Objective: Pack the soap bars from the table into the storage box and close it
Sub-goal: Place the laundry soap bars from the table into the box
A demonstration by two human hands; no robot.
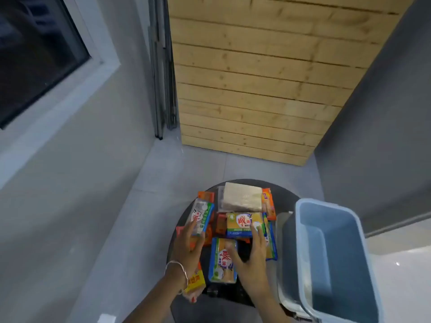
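Several wrapped soap bars lie in a heap on a small round black table (284,194). My left hand (189,250) grips a green-and-white soap bar (200,215) at the heap's left side. My right hand (250,255) rests on a yellow-and-blue soap bar (242,223), fingers spread over its right end. Another bar (222,261) lies between my hands, and a plain beige bar (241,197) sits at the back. The open pale-blue storage box (331,257) stands tilted at the table's right edge and looks empty. Its lid (281,229) lies under it.
Orange-wrapped bars (268,202) poke out from under the heap. A yellow pack (196,279) lies at the near left edge. A wooden slat panel (256,78) leans against the wall behind, folded metal legs (163,78) beside it. Grey tiled floor surrounds the table.
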